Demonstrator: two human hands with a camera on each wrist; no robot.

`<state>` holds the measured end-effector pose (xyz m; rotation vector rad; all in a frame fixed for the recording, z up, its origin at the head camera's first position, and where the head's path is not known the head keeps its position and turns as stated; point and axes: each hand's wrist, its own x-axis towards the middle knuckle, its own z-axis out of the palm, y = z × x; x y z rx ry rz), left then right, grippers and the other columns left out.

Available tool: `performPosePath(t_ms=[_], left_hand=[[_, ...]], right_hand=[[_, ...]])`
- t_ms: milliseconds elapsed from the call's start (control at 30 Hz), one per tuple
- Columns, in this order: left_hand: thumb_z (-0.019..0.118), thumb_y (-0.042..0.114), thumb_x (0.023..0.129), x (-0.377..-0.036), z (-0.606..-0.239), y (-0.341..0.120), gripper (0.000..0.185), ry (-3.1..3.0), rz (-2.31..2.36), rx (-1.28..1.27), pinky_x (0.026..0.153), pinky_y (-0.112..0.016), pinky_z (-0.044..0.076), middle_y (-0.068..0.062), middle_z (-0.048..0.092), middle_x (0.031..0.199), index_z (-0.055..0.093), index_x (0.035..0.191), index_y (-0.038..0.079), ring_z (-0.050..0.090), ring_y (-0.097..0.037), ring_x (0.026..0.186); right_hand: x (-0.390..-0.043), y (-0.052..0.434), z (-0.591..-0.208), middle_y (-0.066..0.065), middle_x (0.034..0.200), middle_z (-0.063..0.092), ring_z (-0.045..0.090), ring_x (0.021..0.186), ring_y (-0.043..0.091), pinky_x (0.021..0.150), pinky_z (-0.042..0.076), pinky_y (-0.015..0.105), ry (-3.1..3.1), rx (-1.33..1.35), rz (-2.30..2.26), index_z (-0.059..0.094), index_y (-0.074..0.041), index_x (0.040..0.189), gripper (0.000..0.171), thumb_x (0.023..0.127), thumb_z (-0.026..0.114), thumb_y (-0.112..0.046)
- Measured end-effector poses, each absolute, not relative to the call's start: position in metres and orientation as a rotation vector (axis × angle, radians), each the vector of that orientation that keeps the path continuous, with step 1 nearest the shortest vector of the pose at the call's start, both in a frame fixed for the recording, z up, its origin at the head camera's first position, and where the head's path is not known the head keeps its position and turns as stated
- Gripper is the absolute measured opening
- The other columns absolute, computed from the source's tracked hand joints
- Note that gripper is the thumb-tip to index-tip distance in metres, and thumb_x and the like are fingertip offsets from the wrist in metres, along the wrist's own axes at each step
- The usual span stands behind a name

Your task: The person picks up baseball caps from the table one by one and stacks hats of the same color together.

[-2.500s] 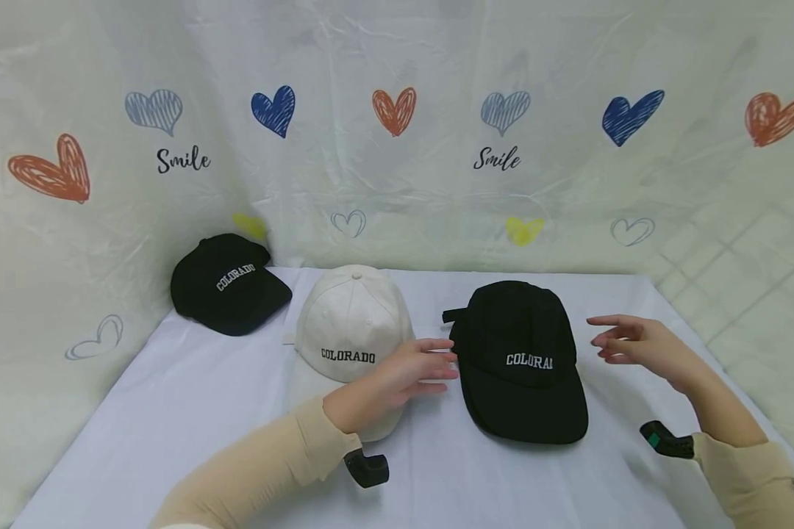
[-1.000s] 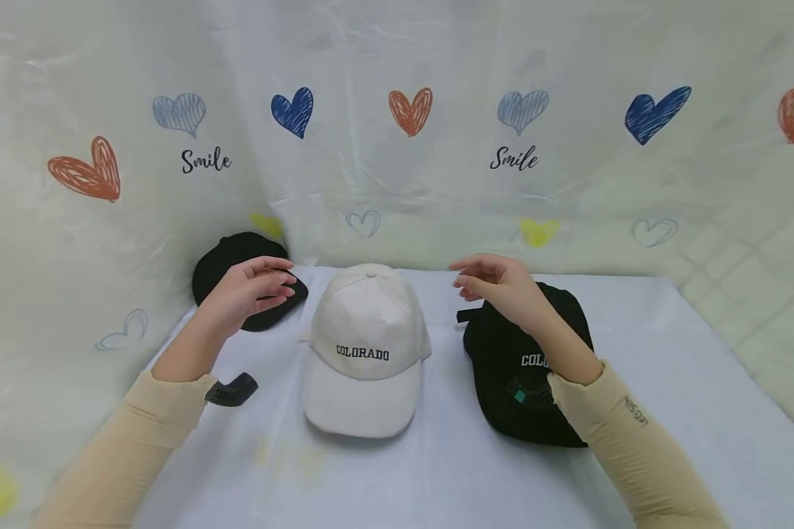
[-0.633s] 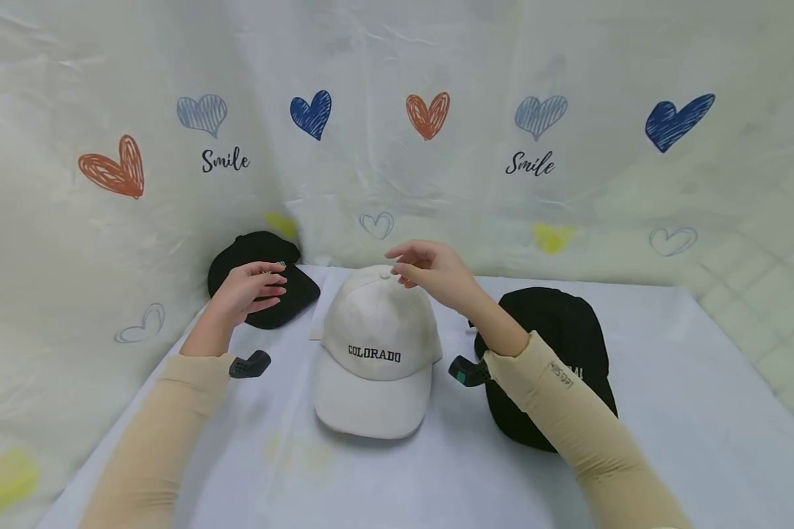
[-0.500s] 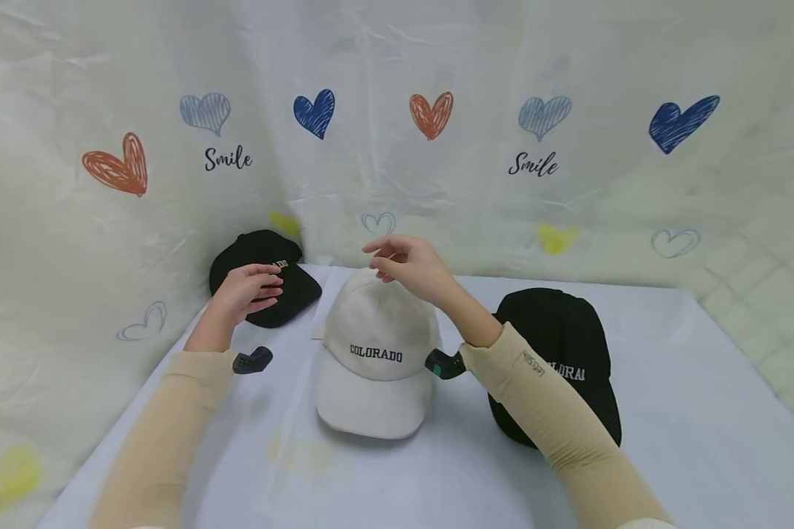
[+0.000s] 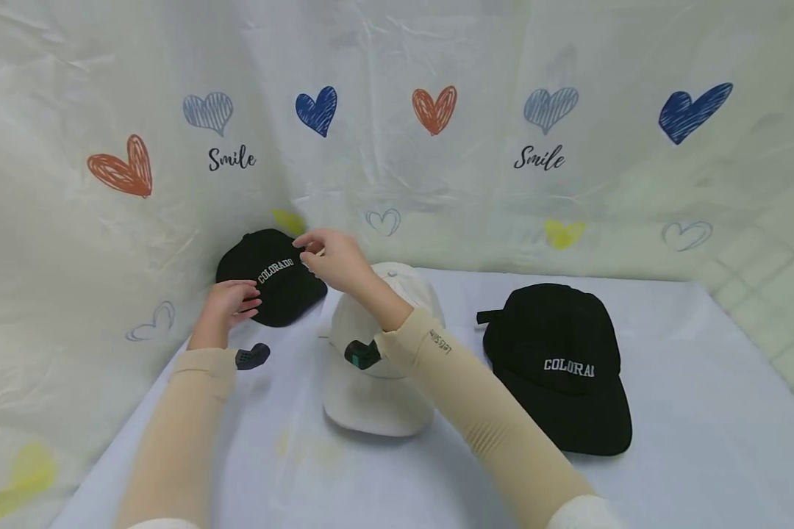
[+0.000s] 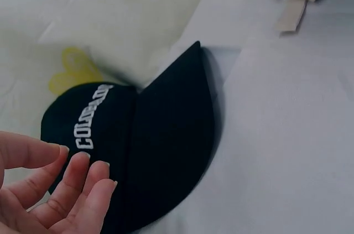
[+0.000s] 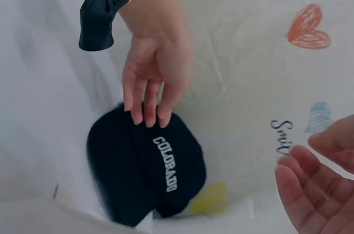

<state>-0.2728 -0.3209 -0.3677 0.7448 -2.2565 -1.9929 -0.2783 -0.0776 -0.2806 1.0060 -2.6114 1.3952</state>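
Note:
A black baseball cap lettered COLORADO lies at the back left corner of the table, against the curtain. My left hand is over its near left side with fingers loosely bent; in the left wrist view the fingers overlap the crown, and I cannot tell whether they touch it. At the cap's upper right hovers my right hand, thumb and fingers apart with nothing between them. Under my right forearm sits a white baseball cap, its lettering hidden. Another black cap lies farther right, away from both hands.
A white cloth covers the table. Behind and along the left side hangs a pale curtain printed with hearts and "Smile". A black wrist camera on the right sleeve is over the white cap.
My right hand has swept left from beside the right black cap, across the white cap, to the left black cap. My left hand has left the white cap for the left one. The caps stay put.

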Motion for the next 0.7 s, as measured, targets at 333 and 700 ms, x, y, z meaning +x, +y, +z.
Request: performPosePath(t_ms=[333,700], left_hand=[[0.047,0.013,0.107,-0.271,-0.375,-0.332,0.047,-2.252,-1.923,0.816,0.106,-0.04,0.049,-0.017,0.053,0.139,0.044,0.152,0.001,0.059,-0.028,0.118],[0.059,0.012,0.104,-0.269,-0.387,-0.341,0.06,-2.24,-2.04,0.856,0.097,-0.033,0.053,-0.025,0.034,0.159,0.035,0.155,-0.006,0.066,-0.025,0.1]], right_hand=[[-0.287,-0.134,-0.305,0.006,0.114,0.069,0.064,0.1,0.017,0.083,0.05,0.024,-2.601,0.785,1.281,0.066,-0.009,0.134,0.032,0.102,0.06,-0.01],[-0.292,-0.163,-0.346,0.014,0.151,0.05,0.044,0.141,0.027,0.115,0.038,0.037,-2.515,0.347,1.775,0.049,-0.002,0.149,0.052,0.1,0.061,-0.01]])
